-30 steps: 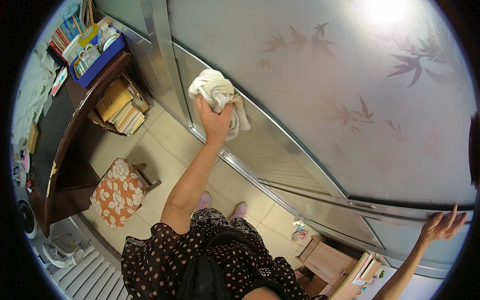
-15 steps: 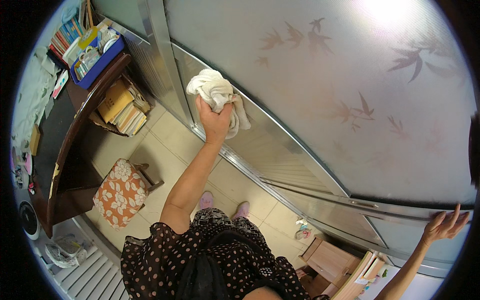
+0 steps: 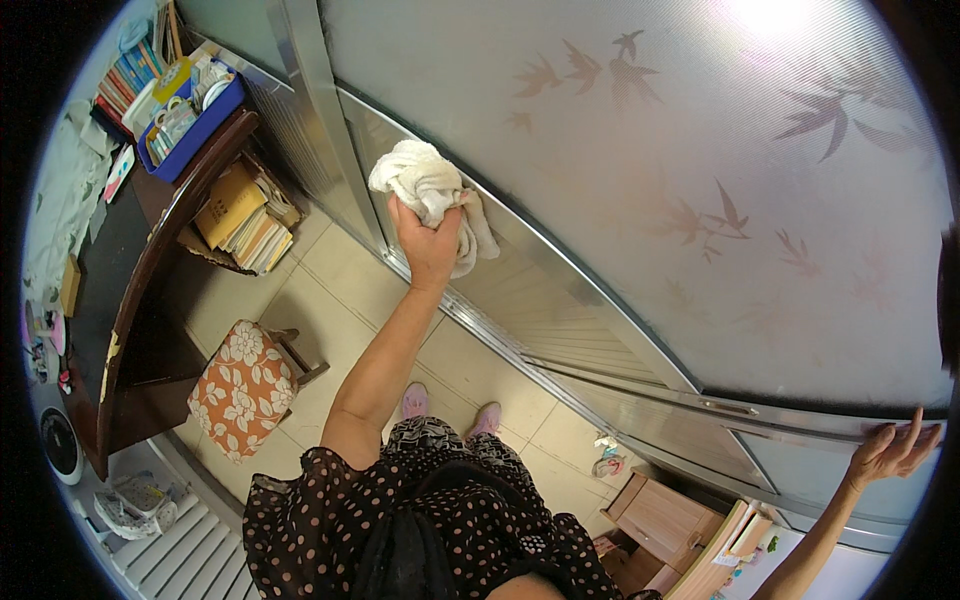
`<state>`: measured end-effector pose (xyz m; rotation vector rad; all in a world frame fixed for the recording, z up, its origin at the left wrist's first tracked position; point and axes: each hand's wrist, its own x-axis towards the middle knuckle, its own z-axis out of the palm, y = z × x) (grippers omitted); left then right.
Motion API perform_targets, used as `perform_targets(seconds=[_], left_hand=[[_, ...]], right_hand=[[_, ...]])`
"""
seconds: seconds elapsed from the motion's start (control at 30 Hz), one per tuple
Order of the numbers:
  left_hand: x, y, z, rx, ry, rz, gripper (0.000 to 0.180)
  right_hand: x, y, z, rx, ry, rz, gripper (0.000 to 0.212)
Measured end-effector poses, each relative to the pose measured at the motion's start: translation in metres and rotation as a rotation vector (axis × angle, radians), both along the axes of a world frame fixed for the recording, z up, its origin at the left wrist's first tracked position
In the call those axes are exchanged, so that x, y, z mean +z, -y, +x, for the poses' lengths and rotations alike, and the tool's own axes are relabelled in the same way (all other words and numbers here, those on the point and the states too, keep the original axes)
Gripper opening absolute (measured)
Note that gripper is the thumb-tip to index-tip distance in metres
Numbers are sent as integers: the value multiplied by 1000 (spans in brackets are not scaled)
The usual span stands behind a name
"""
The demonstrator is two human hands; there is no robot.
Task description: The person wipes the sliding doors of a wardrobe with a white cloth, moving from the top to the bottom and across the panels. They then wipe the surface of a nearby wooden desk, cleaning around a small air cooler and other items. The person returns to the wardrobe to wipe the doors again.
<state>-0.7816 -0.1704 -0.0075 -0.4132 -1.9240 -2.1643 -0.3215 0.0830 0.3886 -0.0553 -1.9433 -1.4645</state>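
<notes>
My left hand (image 3: pixel 428 245) is closed round a bunched white towel (image 3: pixel 424 183), and one end of it hangs down beside the wrist. The towel is against the lower panel of a glass sliding door (image 3: pixel 600 230), next to its metal rail (image 3: pixel 545 255). The frosted pane carries a leaf pattern. At the far right, my right hand (image 3: pixel 890 452) rests with fingers spread on the metal frame (image 3: pixel 800 425) of the door, and it holds nothing.
A stool with an orange floral seat (image 3: pixel 243 390) stands on the tiled floor near a dark curved desk (image 3: pixel 130 290). On the desk is a blue basket (image 3: pixel 205 130) of small items. A box of papers (image 3: pixel 250 225) sits beneath. A wooden cabinet (image 3: pixel 660 520) is at lower right.
The view has shifted very slightly. My left hand keeps its hold on the towel at nearly the same spot, and my right hand stays on the frame.
</notes>
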Motion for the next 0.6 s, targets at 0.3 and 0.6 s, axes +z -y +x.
perform_targets(seconds=[0.3,0.6], left_hand=[[-4,-1,0,12,0,-13,44],[1,-2,2,7,40,5,43]], right_hand=[[0,-6,8,12,18,-1,39],[-1,-3,5,-1,21,-38,44]])
